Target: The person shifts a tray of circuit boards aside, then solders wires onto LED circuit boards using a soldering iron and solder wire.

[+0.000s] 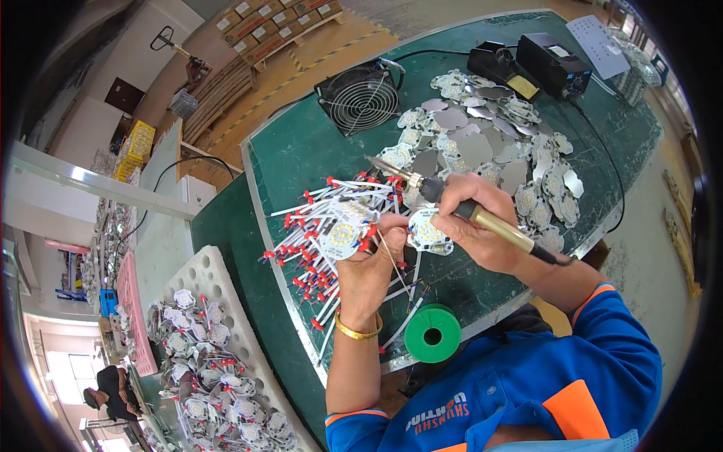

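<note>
My right hand is closed round a soldering iron, its metal tip pointing up and left over the pile. A round white LED board sits at that hand's thumb and fingertips, beside my left fingers. My left hand is closed on another white LED board, held over a heap of white wires with red connectors. A thin strand that looks like solder wire runs by the left thumb. Just below lies a green spool. Part of the left fingers is hidden behind the boards.
Loose LED boards are piled across the green table. A black fan stands at the far edge, with a black power box and an iron stand at far right. At left, a white foam tray borders wired boards.
</note>
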Action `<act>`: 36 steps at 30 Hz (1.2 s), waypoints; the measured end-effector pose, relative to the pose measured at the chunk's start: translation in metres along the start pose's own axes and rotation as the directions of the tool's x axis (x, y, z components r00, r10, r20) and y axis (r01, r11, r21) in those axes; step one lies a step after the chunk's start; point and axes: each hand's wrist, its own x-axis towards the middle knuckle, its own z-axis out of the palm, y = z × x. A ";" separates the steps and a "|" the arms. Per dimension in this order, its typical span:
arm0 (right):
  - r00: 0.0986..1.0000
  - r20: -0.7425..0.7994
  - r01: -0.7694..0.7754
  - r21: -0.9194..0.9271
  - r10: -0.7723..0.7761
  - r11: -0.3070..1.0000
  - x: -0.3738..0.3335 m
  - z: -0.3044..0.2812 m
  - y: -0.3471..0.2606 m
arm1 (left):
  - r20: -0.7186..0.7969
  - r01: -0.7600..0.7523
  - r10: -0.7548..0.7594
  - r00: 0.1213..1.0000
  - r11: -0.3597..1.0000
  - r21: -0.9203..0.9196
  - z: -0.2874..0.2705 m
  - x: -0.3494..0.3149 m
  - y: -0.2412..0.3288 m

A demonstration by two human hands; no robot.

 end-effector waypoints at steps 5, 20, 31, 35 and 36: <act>0.989 -0.059 0.127 -0.090 -0.133 0.988 0.003 0.000 -0.002 | -0.028 -0.051 0.052 0.998 0.998 0.042 0.002 -0.003 0.006; 0.992 0.050 0.119 -0.003 -0.118 0.993 0.002 -0.002 -0.002 | 0.198 -0.298 0.242 0.950 0.894 0.335 -0.017 -0.003 0.000; 0.990 0.127 -0.090 0.218 0.063 0.972 0.001 0.000 0.004 | 0.114 -0.176 0.156 0.981 0.966 0.191 -0.007 -0.003 0.004; 0.994 0.067 -0.094 0.235 0.081 0.967 -0.003 0.006 0.006 | 0.079 -0.102 0.093 0.993 0.986 0.133 -0.003 -0.004 0.006; 0.995 0.051 -0.097 0.245 0.087 0.965 -0.004 0.008 0.006 | 0.092 -0.143 0.131 0.987 0.980 0.137 -0.003 -0.004 0.005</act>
